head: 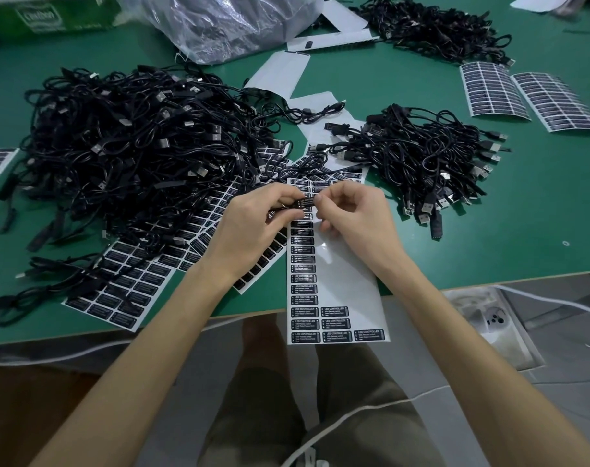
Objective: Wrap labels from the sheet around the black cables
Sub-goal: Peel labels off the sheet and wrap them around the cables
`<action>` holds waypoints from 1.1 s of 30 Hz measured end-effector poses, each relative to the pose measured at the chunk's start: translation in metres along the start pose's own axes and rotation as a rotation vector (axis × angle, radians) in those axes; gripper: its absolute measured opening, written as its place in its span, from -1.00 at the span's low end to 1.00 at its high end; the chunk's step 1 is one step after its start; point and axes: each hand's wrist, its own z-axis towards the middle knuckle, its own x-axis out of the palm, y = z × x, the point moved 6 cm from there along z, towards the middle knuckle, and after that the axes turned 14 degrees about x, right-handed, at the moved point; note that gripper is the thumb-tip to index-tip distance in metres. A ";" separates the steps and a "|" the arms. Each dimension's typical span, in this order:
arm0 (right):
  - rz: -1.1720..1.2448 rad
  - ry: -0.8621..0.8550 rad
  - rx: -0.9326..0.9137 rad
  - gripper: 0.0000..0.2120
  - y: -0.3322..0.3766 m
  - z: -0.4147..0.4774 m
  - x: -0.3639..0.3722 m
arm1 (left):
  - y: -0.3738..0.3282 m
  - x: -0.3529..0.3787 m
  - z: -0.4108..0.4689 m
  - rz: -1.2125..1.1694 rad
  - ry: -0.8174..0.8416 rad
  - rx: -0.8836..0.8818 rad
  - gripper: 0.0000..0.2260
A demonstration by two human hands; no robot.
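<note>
Station: green table point(489, 230), seen from the head camera.

1. The left hand point(259, 224) has its fingers curled and pinches a black cable point(285, 206) at its inline block, just above the label sheet point(347, 281).
2. The right hand point(357, 217) pinches a label point(306, 201) between thumb and forefinger, against that same block. The other fingers are curled under.
3. The label sheet lies flat beneath both hands, and its near end overhangs the table edge. 1 column of labels is left on most of its length, with fuller rows at the near end.
4. A large cable pile point(135, 146) lies to the left, over further sheets point(118, 291).
5. A smaller pile point(421, 156) lies to the right, and a third pile point(435, 28) is at the far side.
6. 2 curled sheets point(495, 92) lie at far right, and a plastic bag point(236, 21) is at the far centre.
</note>
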 end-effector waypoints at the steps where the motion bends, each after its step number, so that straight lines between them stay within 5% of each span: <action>1: -0.001 -0.002 0.002 -0.89 0.000 0.000 0.000 | 0.000 0.000 0.000 0.001 0.002 0.002 -0.74; 33: -0.007 0.001 0.013 -0.87 -0.002 0.002 0.001 | -0.007 -0.001 -0.001 0.017 0.023 0.001 -0.71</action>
